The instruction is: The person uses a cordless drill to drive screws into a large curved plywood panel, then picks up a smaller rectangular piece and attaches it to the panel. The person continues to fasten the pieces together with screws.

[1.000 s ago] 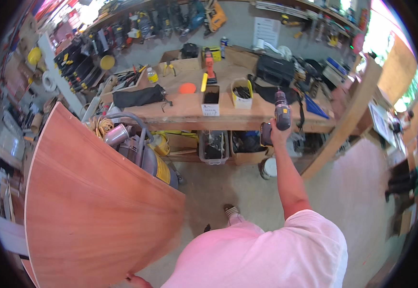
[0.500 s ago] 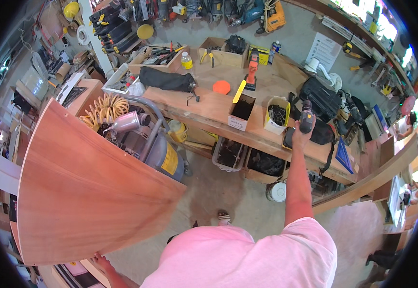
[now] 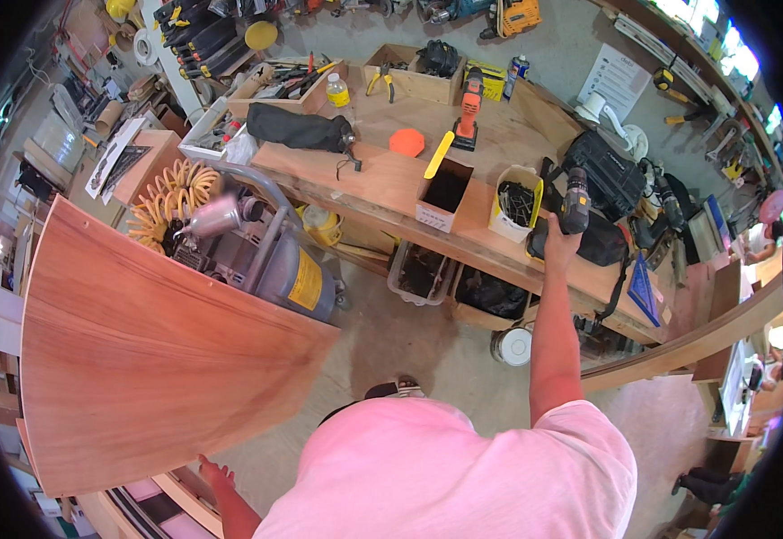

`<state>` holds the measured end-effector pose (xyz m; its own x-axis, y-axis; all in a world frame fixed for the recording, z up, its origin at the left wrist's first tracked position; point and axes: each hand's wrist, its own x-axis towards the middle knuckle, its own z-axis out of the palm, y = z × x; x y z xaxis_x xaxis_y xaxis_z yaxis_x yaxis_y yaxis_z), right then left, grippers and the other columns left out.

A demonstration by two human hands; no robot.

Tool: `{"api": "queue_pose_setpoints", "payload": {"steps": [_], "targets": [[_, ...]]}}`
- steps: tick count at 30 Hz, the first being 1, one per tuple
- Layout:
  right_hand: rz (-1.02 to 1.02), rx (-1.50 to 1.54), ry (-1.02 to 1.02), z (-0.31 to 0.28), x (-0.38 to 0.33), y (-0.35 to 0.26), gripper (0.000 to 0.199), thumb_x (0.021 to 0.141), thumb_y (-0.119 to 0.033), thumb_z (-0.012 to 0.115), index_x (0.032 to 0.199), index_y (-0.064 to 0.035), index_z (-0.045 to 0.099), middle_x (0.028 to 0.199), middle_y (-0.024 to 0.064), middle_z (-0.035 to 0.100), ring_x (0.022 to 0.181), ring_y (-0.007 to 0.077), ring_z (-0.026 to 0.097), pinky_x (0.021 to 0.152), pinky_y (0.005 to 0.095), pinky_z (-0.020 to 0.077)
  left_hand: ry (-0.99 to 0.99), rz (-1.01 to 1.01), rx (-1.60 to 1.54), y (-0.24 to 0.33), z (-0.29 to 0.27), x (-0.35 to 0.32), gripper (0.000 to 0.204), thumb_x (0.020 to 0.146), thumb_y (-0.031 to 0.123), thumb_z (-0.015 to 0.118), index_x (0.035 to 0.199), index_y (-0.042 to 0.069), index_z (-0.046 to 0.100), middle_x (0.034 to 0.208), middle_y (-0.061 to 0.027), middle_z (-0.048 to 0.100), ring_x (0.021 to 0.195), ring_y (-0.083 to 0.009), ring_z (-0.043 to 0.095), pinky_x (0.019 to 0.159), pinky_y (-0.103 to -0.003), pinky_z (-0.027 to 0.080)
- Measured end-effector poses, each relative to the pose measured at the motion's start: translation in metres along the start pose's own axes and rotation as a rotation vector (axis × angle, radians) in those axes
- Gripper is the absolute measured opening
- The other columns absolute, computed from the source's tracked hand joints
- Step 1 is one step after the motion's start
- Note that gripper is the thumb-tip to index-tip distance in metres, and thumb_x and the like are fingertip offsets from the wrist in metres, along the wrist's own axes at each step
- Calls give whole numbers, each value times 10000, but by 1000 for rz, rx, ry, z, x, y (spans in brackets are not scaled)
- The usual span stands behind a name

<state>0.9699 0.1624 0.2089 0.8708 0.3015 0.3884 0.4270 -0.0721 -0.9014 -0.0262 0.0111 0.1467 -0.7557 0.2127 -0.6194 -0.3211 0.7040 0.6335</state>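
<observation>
While our right hand (image 3: 557,244) reaches up to the right of centre, its fingers are clenched around the grip of a dark drill (image 3: 575,199), which stands upright over the front edge of the worktop (image 3: 382,180). Just left of the drill sits a white tub (image 3: 515,203) of dark screws, and left of that an open black box (image 3: 445,193). Behind the drill lies a black bag (image 3: 611,180). At the lower left, our left hand (image 3: 216,472) touches the bottom edge of a large reddish plywood panel (image 3: 149,359) that fills the left of the frame; we cannot tell whether its fingers grip it. A compressor (image 3: 288,269) shows just beyond the panel's upper edge.
</observation>
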Motion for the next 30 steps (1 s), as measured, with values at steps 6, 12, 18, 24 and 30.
{"api": "queue_pose_setpoints", "payload": {"steps": [6,12,18,24,30], "targets": [[-97,3,173,-20,-42,-16,800,846,-137,774,1511,-34,341,1348,207,555,1154,287,597,980,379,474,-252,-30,298,-46,45,-29,747,964,628,497,1530,183,299,1499,-154,410,1221,-452,504,940,-640,405],[-329,-246,50,-11,-96,-80,390,864,-111,726,1227,-37,606,1060,157,653,957,308,638,843,414,508,-430,47,725,-105,86,-37,518,977,560,541,1243,117,579,1065,-154,620,914,-392,625,798,-592,482],[-592,-680,-672,103,-69,-163,167,867,-186,667,967,-70,734,945,145,711,894,338,684,782,423,549,-742,357,1209,-122,144,-15,469,975,464,576,1128,31,664,1007,-201,696,891,-356,678,784,-497,524],[-358,-1171,-967,200,-41,-137,330,927,-246,520,1089,-54,734,1142,204,702,1066,362,680,907,476,540,-519,455,707,-101,196,-25,486,933,381,664,1166,-45,666,1095,-231,715,1014,-336,688,890,-410,531],[-268,-1030,-961,210,-27,-96,506,981,-418,424,1182,-53,710,1223,231,670,1147,376,648,971,497,509,-342,537,439,-105,181,-76,468,883,322,724,1171,-44,675,1076,-210,722,1024,-290,683,908,-373,523]]}}
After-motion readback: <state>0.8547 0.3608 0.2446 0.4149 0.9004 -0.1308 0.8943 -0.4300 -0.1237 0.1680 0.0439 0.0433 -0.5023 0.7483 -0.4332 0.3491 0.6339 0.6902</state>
